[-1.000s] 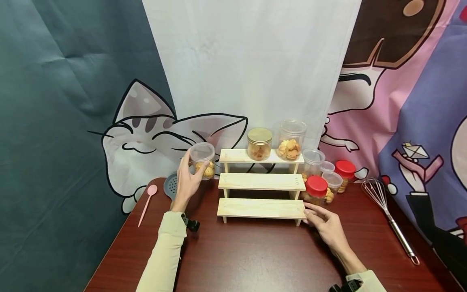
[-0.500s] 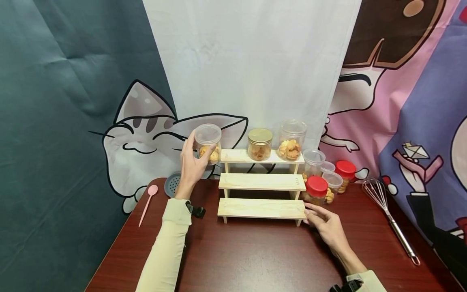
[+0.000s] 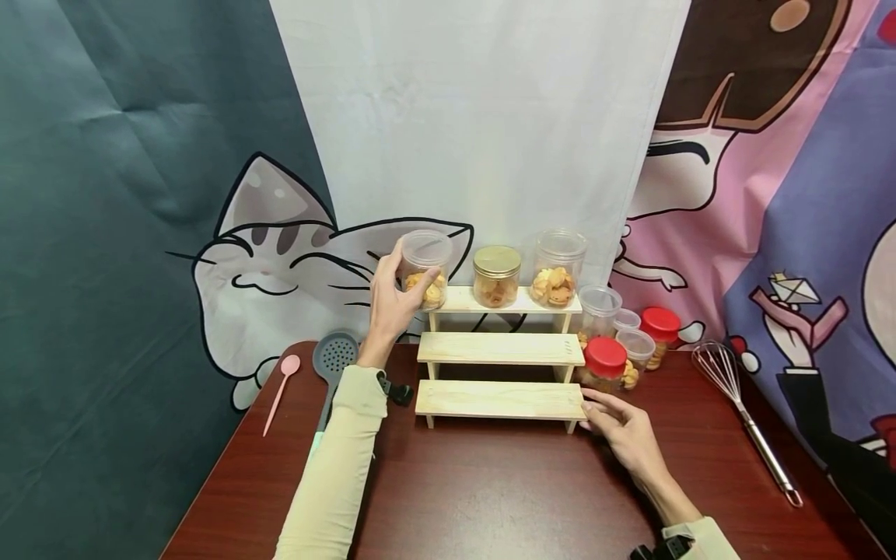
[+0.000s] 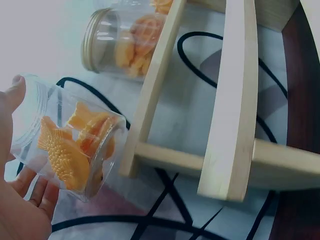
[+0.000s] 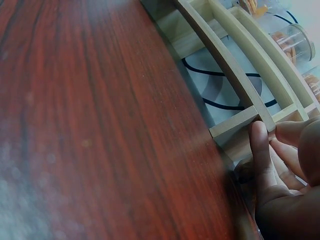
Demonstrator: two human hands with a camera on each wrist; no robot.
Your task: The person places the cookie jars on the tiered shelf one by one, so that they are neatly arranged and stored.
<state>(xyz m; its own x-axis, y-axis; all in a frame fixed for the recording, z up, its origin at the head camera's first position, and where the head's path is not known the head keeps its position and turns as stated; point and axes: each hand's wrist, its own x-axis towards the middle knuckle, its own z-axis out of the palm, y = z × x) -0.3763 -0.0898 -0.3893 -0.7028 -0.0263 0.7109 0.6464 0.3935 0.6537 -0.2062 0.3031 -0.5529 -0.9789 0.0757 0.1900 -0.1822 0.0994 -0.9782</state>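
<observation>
Tabletop up front, glossy reddish-brown with visible grain. Right hand pinching the bottom tier's right end on a pale three-step wooden shelf. Farther back, left hand wrapped around a clear jar, see-through lid, chunky golden bits inside, one basically a scaly fish. Held at the top tier's left end, can't tell if touching. Gold-lidded jar next along. Behind everything, fabric backdrop, teal, white, pink and purple, cartoon cat included.

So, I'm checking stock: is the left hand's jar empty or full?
Partly full: the jar shows golden pieces below, space above.
</observation>
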